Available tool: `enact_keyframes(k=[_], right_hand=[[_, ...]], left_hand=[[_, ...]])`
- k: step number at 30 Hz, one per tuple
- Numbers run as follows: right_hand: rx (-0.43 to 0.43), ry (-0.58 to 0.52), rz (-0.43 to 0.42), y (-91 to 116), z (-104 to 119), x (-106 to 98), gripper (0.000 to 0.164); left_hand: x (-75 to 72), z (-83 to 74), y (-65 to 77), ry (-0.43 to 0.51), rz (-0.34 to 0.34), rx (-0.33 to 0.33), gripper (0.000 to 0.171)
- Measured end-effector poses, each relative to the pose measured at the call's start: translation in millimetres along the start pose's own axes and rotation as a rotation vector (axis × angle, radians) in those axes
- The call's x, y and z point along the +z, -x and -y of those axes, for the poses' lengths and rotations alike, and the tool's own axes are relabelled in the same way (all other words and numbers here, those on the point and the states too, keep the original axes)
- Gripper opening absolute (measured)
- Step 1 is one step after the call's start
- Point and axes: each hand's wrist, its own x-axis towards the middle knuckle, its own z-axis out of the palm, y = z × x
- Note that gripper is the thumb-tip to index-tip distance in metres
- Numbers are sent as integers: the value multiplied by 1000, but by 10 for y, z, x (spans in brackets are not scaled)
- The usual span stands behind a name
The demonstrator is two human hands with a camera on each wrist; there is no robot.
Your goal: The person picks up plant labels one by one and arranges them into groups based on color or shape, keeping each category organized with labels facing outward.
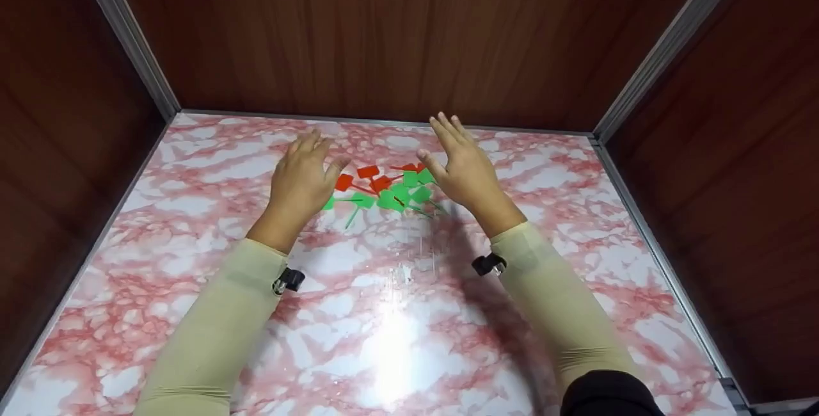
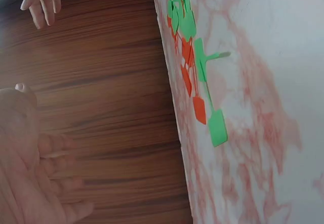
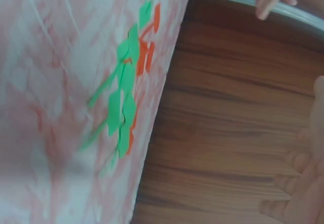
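Note:
Several flat green tags [image 1: 364, 201] and red tags [image 1: 368, 172] with thin stems lie in a loose, overlapping pile on the table. My left hand [image 1: 299, 176] is held up at the pile's left side, fingers extended and thumb apart, holding nothing. On the pile's right side, my right hand [image 1: 466, 169] is raised the same way, with its palm turned inward. The left wrist view shows a green tag [image 2: 217, 128] and a red tag [image 2: 199, 110] at the near end of the pile. Green tags [image 3: 115, 113] overlap red ones in the right wrist view.
The pink-and-white marbled tabletop [image 1: 192, 262] is bounded by dark wood panels [image 1: 384, 32] at the back and both sides. Metal frame strips [image 1: 672, 32] run along the corners and edges. A small black wrist camera [image 1: 292, 279] sits on the left sleeve, another on the right.

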Motion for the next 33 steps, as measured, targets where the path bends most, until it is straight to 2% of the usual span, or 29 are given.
enact_keyframes(k=[6, 13, 16, 17, 22, 23, 24, 29, 33], right_hand=[[75, -171, 40, 12, 37, 82, 74], [123, -254, 83, 6, 51, 229, 66], [122, -306, 92, 5, 58, 301, 68], [122, -326, 94, 0, 61, 325, 69], [115, -409, 105, -39, 105, 427, 71], [115, -420, 109, -49, 114, 449, 71], [117, -434, 114, -56, 123, 470, 70], [146, -529, 151, -73, 167, 569, 65], [163, -607, 176, -83, 185, 654, 62]], left_hand=[[63, 14, -18, 105, 58, -116, 82], [122, -5, -59, 165, 225, -307, 90], [233, 39, -105, 221, 243, -333, 84], [379, 180, -193, 263, 244, -324, 82], [531, 189, -233, 314, 255, -332, 74], [547, 178, -229, 304, 256, -332, 72], [456, 36, -152, 271, 259, -346, 67], [485, -43, -136, 218, 236, -359, 50], [514, -72, -157, 222, 229, -376, 45]])
